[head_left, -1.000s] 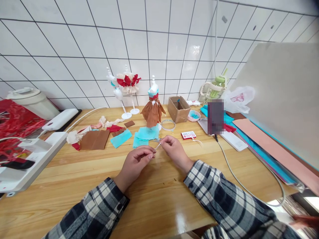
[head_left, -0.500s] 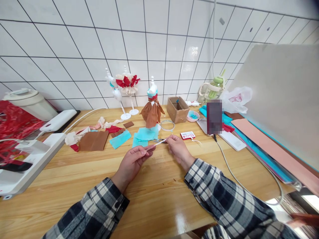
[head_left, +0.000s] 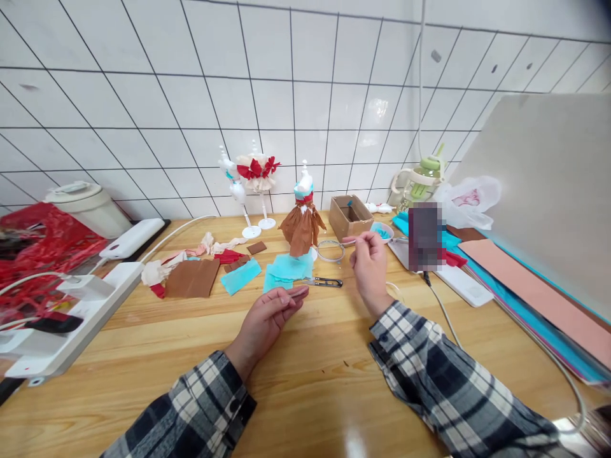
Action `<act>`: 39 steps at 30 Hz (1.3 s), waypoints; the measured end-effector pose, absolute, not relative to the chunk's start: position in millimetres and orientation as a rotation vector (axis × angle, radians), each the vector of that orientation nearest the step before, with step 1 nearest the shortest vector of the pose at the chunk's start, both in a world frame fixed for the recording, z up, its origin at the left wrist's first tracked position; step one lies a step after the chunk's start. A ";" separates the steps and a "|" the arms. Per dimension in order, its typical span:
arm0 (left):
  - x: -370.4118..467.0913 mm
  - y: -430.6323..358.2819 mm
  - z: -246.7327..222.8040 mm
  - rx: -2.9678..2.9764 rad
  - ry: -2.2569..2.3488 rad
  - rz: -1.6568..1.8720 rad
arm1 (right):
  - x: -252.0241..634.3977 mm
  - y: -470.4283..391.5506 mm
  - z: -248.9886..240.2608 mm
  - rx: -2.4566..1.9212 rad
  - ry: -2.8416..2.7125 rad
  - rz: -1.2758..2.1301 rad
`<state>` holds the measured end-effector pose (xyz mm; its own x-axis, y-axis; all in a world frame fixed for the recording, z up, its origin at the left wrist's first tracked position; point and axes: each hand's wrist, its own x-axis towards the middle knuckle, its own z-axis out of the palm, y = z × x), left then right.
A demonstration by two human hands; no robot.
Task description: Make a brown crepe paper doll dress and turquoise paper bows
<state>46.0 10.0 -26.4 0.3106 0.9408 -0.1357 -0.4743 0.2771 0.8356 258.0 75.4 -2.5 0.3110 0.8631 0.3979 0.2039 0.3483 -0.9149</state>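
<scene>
Two Grasp Positions, Left and Right

The left hand (head_left: 267,315) is held low over the table (head_left: 305,394), partly closed, with the thumb laid against the fingers; whether anything is gripped cannot be told. The right hand (head_left: 370,264) is held farther forward, with thumb and forefinger brought together and directed leftward; whether a thin item is pinched there cannot be told.

Black-handled snips (head_left: 327,282) are laid flat between the hands, beside overlapping turquoise pieces (head_left: 285,271). A thin metal ring (head_left: 319,255) is positioned just left of the right hand. Behind the turquoise pieces, a brown-skirted mannequin (head_left: 301,228) is stood upright. To its right, an open cardboard box (head_left: 361,228) is placed, with a pink bowl (head_left: 391,235) just beside it.
</scene>
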 end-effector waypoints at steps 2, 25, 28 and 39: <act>48.7 12.1 -28.4 0.791 0.715 1.033 | 265.2 92.7 8.7 -1.174 -1.141 0.429; 49.5 19.7 -37.0 0.974 0.711 0.866 | 313.7 172.1 1.7 -1.766 -1.531 -0.241; 49.1 19.5 -38.6 0.991 0.707 0.866 | 313.6 172.8 0.4 -1.765 -1.526 -0.204; 49.3 22.8 -34.8 0.886 0.687 0.869 | 300.7 155.8 21.6 -1.567 -1.495 -0.187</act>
<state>49.3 22.8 -34.8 0.4828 0.8621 -0.1541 -0.3491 0.3508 0.8689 300.7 155.8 21.6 0.2473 0.7061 0.6635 0.8476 0.1741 -0.5012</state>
